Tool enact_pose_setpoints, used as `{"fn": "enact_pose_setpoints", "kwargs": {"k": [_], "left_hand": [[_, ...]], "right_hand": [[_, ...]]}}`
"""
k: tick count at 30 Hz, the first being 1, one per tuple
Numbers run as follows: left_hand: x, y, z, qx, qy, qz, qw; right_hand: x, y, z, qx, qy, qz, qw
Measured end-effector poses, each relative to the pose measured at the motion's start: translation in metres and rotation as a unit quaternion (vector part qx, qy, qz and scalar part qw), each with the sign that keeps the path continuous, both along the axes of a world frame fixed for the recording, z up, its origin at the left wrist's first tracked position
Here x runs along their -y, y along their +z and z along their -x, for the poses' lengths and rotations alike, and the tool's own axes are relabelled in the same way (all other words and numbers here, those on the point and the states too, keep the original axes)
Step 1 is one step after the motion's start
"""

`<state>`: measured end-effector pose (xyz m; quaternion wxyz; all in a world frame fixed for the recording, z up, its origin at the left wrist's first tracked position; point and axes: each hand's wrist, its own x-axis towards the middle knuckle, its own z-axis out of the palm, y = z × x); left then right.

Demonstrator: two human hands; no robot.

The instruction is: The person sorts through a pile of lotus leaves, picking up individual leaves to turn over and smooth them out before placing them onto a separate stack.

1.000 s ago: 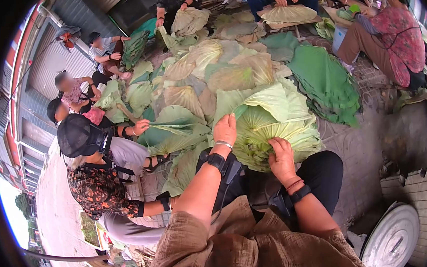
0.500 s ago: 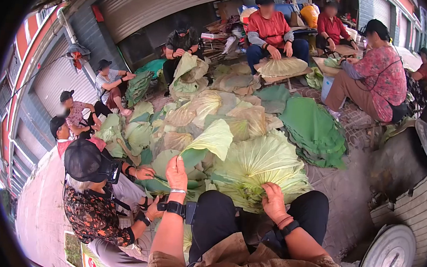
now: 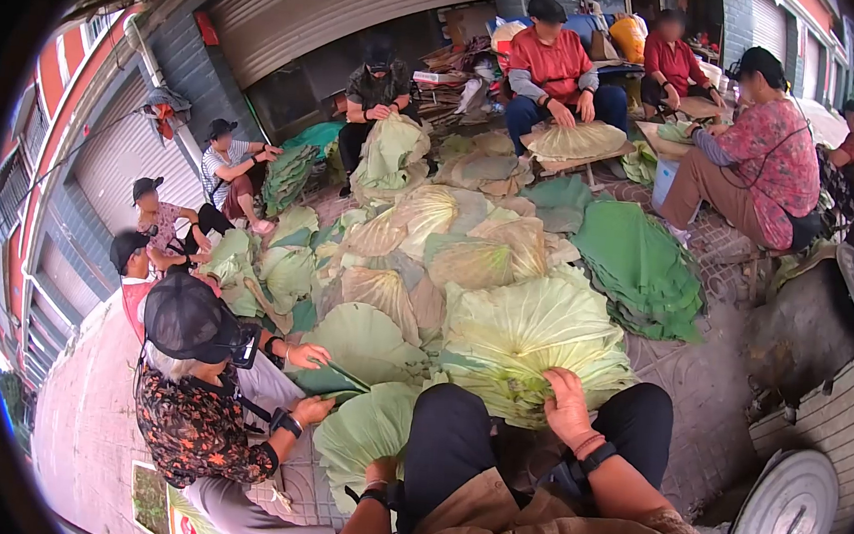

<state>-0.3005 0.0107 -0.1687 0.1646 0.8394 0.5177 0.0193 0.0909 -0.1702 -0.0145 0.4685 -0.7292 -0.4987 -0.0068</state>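
A large pale green lotus leaf (image 3: 364, 431) hangs low beside my left knee, its edge held in my left hand (image 3: 383, 470). That hand's fingers are partly hidden by the leaf and my leg. In front of my knees lies a stack of pale lotus leaves (image 3: 532, 331), ribs spreading from the middle. My right hand (image 3: 567, 407) is closed at the near edge of this stack, thumb and fingers pinching the top leaf there.
At my left, a co-worker in a black cap (image 3: 198, 400) handles a folded green leaf (image 3: 337, 385). Brownish leaves (image 3: 429, 237) heap in the middle, with a dark green pile (image 3: 637, 269) beyond right. Several people sit around. A round metal lid (image 3: 783, 521) stands lower right.
My left hand has swung from above the heap down beside my left knee, bringing the leaf along. My right hand stays at the stack's edge. The co-worker's hand at left has opened somewhat.
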Motion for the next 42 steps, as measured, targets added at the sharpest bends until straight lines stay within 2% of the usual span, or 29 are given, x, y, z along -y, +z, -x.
{"fn": "enact_pose_setpoints", "kwargs": {"k": [1,2,4,5,6,8,9,11,15,17,18,20,22,23,24,26,28,30,32,36,40,42], "left_hand": [[0.002,-0.009,0.007,-0.068,-0.031,0.067,0.995],[0.005,-0.02,0.01,-0.068,-0.032,0.067,0.995],[0.012,-0.03,0.009,-0.026,0.082,0.132,0.988],[0.009,-0.034,0.011,-0.063,0.066,0.147,0.985],[0.011,-0.039,0.013,-0.065,0.067,0.149,0.984],[0.013,-0.053,0.011,0.076,0.138,0.08,0.984],[0.015,-0.046,0.007,0.077,0.137,0.081,0.984],[0.018,-0.02,-0.003,0.005,0.119,0.14,0.983],[0.014,-0.017,-0.012,-0.008,0.095,0.137,0.986],[-0.007,-0.025,-0.01,-0.115,-0.1,0.134,0.979],[-0.024,-0.033,-0.006,-0.116,-0.099,0.133,0.979],[-0.055,-0.053,0.006,-0.193,-0.199,0.02,0.961],[-0.077,-0.017,-0.011,-0.17,-0.114,-0.027,0.978],[-0.074,0.023,-0.026,-0.023,-0.027,-0.042,0.998],[-0.073,0.053,-0.043,0.126,0.06,-0.056,0.989],[-0.096,0.081,-0.068,0.28,0.06,-0.057,0.956],[-0.074,0.158,-0.117,0.375,0.064,0.015,0.925],[-0.064,0.18,-0.153,0.448,0.03,0.15,0.881],[-0.03,0.217,-0.192,0.469,0.013,0.306,0.829],[0.007,0.205,-0.249,0.393,-0.023,0.431,0.812],[0.028,0.17,-0.291,0.318,0.004,0.463,0.827],[0.033,0.159,-0.303,0.326,0.06,0.509,0.795]], "right_hand": [[0.0,0.0,0.0,0.001,0.0,-0.004,1.0],[-0.001,0.001,0.0,0.002,0.0,-0.003,1.0],[-0.003,0.0,0.0,0.002,-0.002,-0.004,1.0],[-0.003,0.0,0.001,0.001,-0.002,-0.002,1.0],[-0.004,0.0,0.001,0.0,-0.007,0.003,1.0],[-0.005,-0.002,0.002,0.001,-0.011,0.009,1.0],[-0.005,-0.003,0.001,0.012,-0.015,0.014,1.0],[-0.005,-0.006,0.001,0.024,-0.019,0.02,0.999],[-0.007,-0.014,-0.002,0.02,-0.013,0.018,1.0],[-0.008,-0.016,-0.003,0.021,-0.013,0.016,1.0],[-0.008,-0.017,-0.003,0.028,-0.015,0.012,0.999],[-0.008,-0.02,-0.003,0.033,-0.016,0.008,0.999],[-0.007,-0.017,-0.002,0.031,-0.015,0.008,0.999],[-0.007,-0.015,-0.002,0.029,-0.015,0.007,0.999],[-0.006,-0.018,-0.003,0.029,-0.015,0.008,0.999],[-0.005,-0.014,-0.002,0.026,-0.016,0.008,1.0],[-0.006,-0.014,-0.003,0.01,-0.026,0.003,1.0],[-0.007,-0.016,-0.003,0.01,-0.033,-0.004,0.999],[-0.008,-0.018,-0.004,0.009,-0.04,-0.01,0.999],[-0.008,-0.017,-0.008,0.019,-0.055,-0.013,0.998],[-0.007,-0.018,-0.012,0.012,-0.063,-0.018,0.998],[-0.008,-0.018,-0.011,0.009,-0.067,-0.023,0.997]]}}
